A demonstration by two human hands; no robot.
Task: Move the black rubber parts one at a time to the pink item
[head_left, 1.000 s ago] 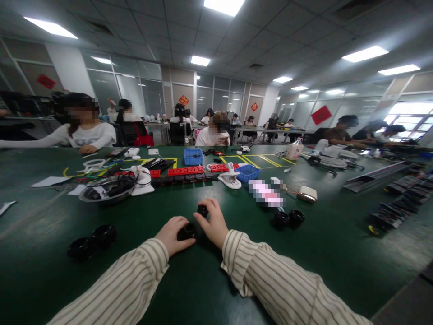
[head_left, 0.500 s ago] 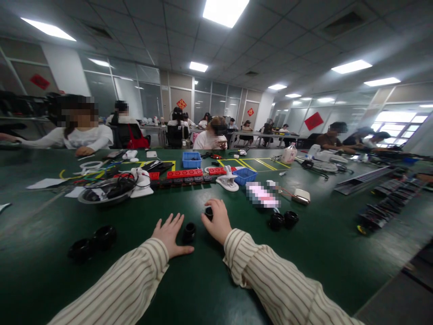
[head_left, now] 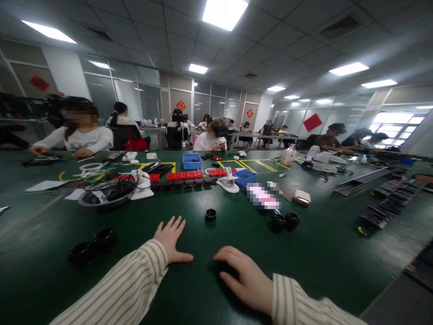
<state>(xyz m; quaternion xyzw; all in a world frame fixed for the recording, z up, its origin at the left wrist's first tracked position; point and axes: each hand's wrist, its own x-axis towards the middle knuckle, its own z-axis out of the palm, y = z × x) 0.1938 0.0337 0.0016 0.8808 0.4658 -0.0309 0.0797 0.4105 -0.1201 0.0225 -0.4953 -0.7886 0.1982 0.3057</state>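
My left hand (head_left: 172, 239) lies flat on the green table (head_left: 189, 284), its fingers spread and the thumb pointing right, with nothing in it. To its right, nearer to me, my right hand (head_left: 245, 277) is low over the table. The fingers of that hand are loosely curved, with a dark gap between them and the thumb; no held thing shows there. A short black ring-shaped part (head_left: 210, 215) stands on the table beyond both hands, touched by neither. Two more black round parts (head_left: 93, 246) sit together left of my left hand. Another black pair (head_left: 284, 221) stands at the right.
A metal bowl of dark cables (head_left: 104, 198), a white clip-on stand (head_left: 228, 181) and red and black blocks (head_left: 184, 176) line the middle. Blue bins (head_left: 191, 161) stand behind. A white power bank (head_left: 301, 197) and metal rails (head_left: 363, 180) lie right. A person (head_left: 81, 135) works opposite.
My right hand has let go of the black ring part and drawn back toward me, to the right. The black part beside my left thumb no longer shows there. My left hand stays put.
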